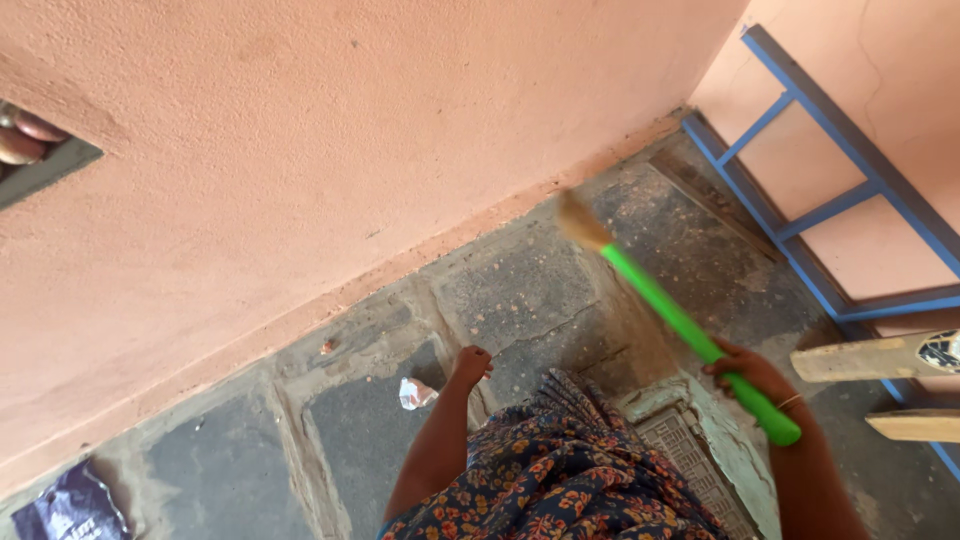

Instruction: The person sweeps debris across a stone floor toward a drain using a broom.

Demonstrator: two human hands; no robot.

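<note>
My right hand [748, 368] grips the bright green handle of a broom [690, 325]. The broom's straw head [580, 222] is blurred and points toward the base of the peach wall [300, 150]. My left hand [472, 362] hangs over the stone floor [520, 290] with its fingers curled; whether it holds anything I cannot tell. A crumpled silver wrapper [415, 393] lies on the floor just left of that hand. My flowered dress [560, 470] fills the bottom middle.
A blue metal frame [800, 215] leans against the wall at the right. Two pale wooden pieces [880, 358] stick in from the right edge. A metal drain grate [690, 450] sits by my feet. A dark plastic bag [70, 505] lies at the bottom left.
</note>
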